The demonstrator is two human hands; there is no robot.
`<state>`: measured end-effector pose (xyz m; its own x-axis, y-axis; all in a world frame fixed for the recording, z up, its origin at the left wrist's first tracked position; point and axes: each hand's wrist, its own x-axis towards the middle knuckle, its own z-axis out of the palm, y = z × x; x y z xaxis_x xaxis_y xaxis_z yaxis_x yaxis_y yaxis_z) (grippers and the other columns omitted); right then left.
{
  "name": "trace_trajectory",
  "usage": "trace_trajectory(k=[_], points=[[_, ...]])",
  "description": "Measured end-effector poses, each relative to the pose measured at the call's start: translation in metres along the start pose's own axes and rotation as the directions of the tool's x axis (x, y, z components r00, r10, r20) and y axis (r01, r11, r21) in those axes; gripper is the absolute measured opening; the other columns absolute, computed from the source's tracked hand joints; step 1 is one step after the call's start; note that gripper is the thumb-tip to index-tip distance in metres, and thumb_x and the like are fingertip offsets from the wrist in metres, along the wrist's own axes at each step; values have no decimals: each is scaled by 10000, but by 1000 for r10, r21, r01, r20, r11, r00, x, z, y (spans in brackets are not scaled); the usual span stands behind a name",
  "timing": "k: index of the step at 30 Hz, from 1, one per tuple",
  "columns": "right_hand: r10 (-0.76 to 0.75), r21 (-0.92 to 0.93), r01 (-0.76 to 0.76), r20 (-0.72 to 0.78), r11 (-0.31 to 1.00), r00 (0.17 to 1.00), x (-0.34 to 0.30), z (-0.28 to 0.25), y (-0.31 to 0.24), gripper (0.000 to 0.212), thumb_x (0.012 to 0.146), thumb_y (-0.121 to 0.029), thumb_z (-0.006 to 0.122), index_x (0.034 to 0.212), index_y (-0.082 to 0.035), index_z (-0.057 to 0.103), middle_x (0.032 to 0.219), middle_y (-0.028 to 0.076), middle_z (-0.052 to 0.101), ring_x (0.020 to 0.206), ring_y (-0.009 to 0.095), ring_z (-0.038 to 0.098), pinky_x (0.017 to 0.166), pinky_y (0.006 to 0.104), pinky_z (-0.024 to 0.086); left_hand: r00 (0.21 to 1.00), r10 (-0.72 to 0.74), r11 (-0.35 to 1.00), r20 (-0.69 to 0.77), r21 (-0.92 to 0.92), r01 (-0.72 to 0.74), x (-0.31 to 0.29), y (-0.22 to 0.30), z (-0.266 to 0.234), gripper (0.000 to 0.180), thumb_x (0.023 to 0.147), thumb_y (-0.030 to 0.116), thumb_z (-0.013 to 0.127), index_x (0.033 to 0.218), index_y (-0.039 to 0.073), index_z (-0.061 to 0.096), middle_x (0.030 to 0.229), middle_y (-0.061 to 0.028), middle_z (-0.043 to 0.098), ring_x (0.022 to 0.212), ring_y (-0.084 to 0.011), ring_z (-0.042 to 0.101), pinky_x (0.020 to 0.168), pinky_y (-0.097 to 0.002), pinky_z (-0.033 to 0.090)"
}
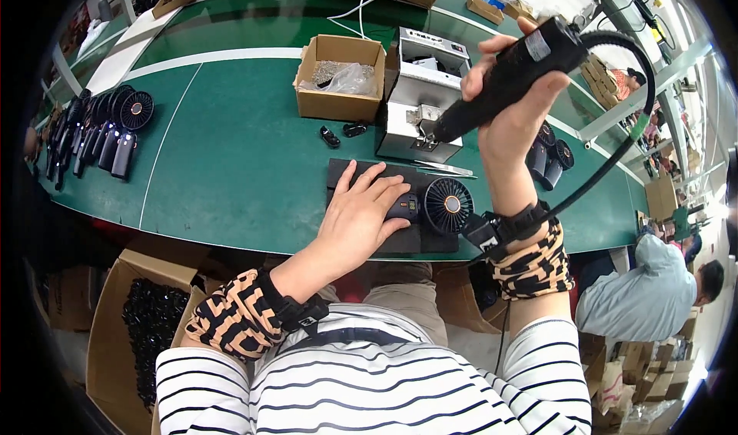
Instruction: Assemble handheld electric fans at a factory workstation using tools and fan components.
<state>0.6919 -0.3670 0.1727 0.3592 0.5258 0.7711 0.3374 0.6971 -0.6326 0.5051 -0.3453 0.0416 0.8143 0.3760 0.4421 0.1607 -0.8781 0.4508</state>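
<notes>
A black handheld fan [449, 206] with a copper-coloured hub lies on a black mat [403, 240] in front of me. My left hand [362, 210] is laid over its handle, thumb on the near side and fingers across the top, keeping hold of it. Raised on the right, my right hand [513, 104] is wrapped round a black electric screwdriver [513, 78]. The screwdriver's lower end points down at the front of a white metal screw feeder [430, 104]; the bit's tip is hard to make out. Silver tweezers [444, 169] lie between feeder and mat.
An open carton [340, 81] of small metal parts stands beside the feeder, two small black pieces [342, 133] near it. Fans [115, 131] are grouped at left, more [550, 158] at right. The screwdriver's cable [638, 127] arcs past my right wrist. A co-worker [642, 293] sits at right.
</notes>
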Motion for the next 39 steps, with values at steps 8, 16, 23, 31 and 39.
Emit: trace_trajectory(k=[8,16,23,31,39], points=[[-6,18,6,12,1000,1000,4,0,24,768,885,-702,415,1288,-48,401,879,78,573,558,129,566,489,230,454,1000,7,1000,-6,-3,-7,2,1,-1,481,799,294,710,1217,86,592,1273,-58,575,1300,-288,428,1131,-525,230],[125,-17,-125,34,992,992,-30,5,-15,969,813,-802,411,1369,-13,332,918,102,560,551,121,524,481,244,442,999,19,1000,-31,-21,-20,1,-1,3,463,807,284,709,1209,79,600,1251,-58,586,1288,-287,439,1119,-541,230],[188,41,-189,6,981,982,-64,8,-40,993,792,-820,410,1364,-12,334,918,114,555,507,132,529,438,258,447,998,23,1000,-65,-12,-23,-1,-2,5,459,795,268,727,1194,77,605,1237,-64,598,1276,-298,459,1111,-551,242],[215,87,-213,-11,973,977,-79,8,-38,1014,768,-836,422,1354,-12,348,905,113,544,503,143,534,438,266,455,998,17,1000,-58,-17,-18,0,1,3,451,800,261,723,1194,75,603,1241,-72,595,1276,-302,456,1115,-554,232],[197,95,-194,-18,976,980,-75,12,-43,1015,764,-837,431,1360,-20,342,900,111,544,498,150,536,439,274,456,997,-64,985,-33,-164,57,1,1,-1,498,751,304,784,1196,152,622,1311,-61,559,1349,-303,385,1134,-575,144]])
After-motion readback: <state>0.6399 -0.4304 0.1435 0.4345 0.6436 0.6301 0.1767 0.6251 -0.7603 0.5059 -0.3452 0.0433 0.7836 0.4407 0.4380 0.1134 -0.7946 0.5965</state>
